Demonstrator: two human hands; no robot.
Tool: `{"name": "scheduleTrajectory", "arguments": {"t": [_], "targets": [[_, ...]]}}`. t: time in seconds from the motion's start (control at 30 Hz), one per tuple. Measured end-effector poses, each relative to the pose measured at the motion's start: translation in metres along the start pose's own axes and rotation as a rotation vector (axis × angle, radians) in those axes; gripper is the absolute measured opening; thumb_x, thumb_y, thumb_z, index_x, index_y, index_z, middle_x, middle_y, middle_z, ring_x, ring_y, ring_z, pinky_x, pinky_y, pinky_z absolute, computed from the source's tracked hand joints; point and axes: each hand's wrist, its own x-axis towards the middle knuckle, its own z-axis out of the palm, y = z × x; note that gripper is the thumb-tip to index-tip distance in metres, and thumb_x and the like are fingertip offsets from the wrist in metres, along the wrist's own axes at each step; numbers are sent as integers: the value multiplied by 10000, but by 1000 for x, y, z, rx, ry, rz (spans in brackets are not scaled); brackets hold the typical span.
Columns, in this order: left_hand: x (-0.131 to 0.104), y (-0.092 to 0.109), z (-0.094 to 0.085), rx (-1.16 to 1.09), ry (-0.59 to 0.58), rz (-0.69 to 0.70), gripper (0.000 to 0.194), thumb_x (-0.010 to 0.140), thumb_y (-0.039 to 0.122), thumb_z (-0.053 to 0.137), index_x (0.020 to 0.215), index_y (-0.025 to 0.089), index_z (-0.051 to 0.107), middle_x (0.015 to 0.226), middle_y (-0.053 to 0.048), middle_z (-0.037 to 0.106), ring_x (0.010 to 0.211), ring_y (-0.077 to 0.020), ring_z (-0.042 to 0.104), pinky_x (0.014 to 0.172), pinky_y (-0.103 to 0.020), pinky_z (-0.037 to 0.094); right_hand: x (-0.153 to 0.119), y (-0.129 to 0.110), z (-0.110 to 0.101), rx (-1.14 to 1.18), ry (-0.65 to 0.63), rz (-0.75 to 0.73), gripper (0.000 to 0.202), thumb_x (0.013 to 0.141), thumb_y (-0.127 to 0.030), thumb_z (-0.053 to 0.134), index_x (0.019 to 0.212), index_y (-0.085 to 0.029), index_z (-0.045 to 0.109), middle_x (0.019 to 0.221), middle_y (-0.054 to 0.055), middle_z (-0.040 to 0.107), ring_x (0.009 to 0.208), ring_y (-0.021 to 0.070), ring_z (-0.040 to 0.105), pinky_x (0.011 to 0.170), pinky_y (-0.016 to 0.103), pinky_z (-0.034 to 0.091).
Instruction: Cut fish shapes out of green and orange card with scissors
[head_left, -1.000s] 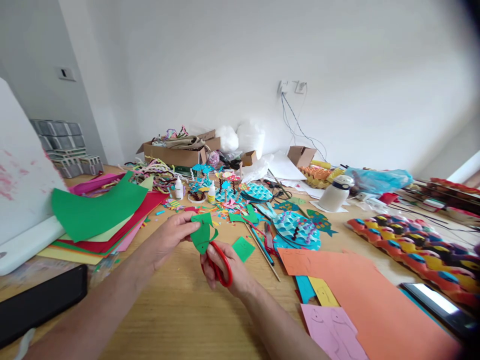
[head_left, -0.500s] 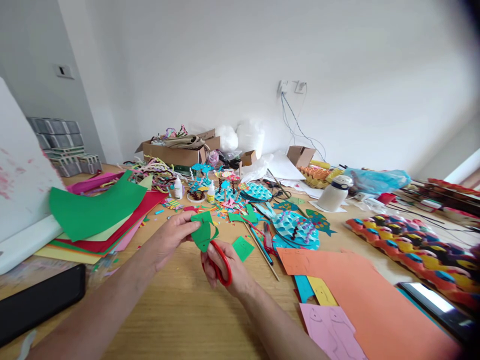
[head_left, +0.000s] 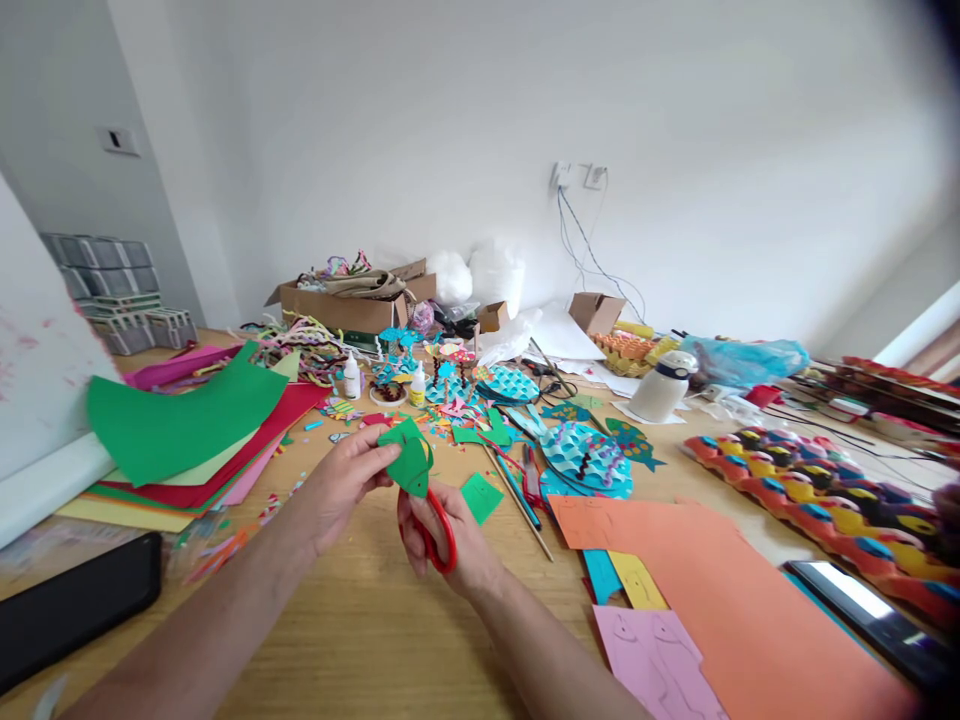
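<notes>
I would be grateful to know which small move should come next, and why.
Probably a short snip with the red-handled scissors: the right hand holds them at the lower edge of the green paper, whose narrow strip curls at one side, while the left hand pinches the other.

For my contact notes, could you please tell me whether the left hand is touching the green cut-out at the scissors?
Touching: in the head view, the left hand has its thumb lying on the green cut-out.

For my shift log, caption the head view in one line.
Over a wooden table, the left hand holds green paper and the right hand holds red-handled scissors at its edge.
</notes>
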Motion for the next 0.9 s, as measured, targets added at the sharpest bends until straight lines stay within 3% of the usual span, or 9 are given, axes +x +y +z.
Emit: {"name": "scheduleTrajectory", "arguments": {"t": [0.53,0.9], "targets": [[-1,0,2,79,51,45,300,677,359,664,927,194,667,839,-28,684,788,-183,590,705,-286,439,1,-2,1,-43,7,7,474,744,-635,529,665,-172,465,369,-71,444,287,60,362,331,188,232],[2,-8,0,122,97,146,159,725,312,620,854,234,673,828,17,663,766,-160,574,670,-241,433,1,-2,1,-22,-6,34,484,714,-649,543,680,-171,479,367,-73,453,289,64,381,334,187,242]]}}
